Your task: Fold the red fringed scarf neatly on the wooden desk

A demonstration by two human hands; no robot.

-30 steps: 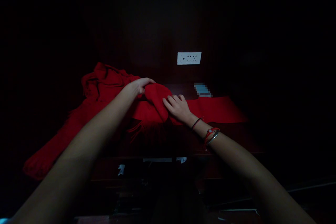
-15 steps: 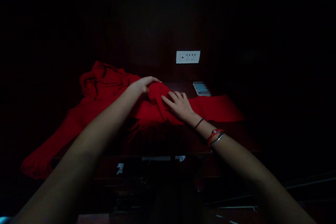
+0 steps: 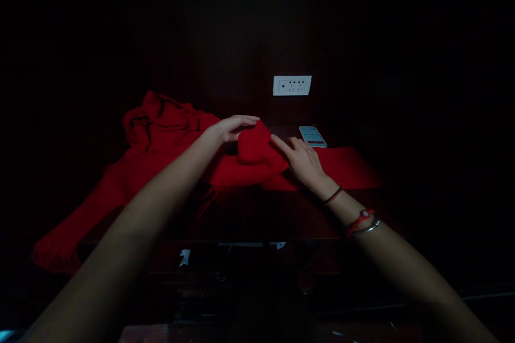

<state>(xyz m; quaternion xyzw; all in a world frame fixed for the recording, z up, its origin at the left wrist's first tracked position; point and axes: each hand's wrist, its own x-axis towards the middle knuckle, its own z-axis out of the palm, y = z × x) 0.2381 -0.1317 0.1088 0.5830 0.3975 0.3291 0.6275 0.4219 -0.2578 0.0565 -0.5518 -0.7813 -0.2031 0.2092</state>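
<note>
A red fringed scarf [image 3: 257,153] is spread over a dark wooden surface, with one part raised in a fold between my hands. My left hand [image 3: 233,127] grips the top of that fold from the left, its fingers laid along the upper edge. On the right side, my right hand [image 3: 303,159] holds the fold's edge, index finger stretched against the cloth and other fingers curled. Its thumb is hidden. A flat strip of the same red fabric [image 3: 350,169] runs out to the right beneath my right hand.
More red cloth lies bunched [image 3: 161,123] at the left, and a fringed end [image 3: 56,252] hangs over the front edge. A phone [image 3: 314,136] with a lit screen lies behind the strip. On the back wall is a white socket plate [image 3: 292,86]. The surroundings are very dark.
Both hands have moved right, the right one further, drawing the raised fold rightward and stretching it wider. The hanging fringe below the fold is less visible.
</note>
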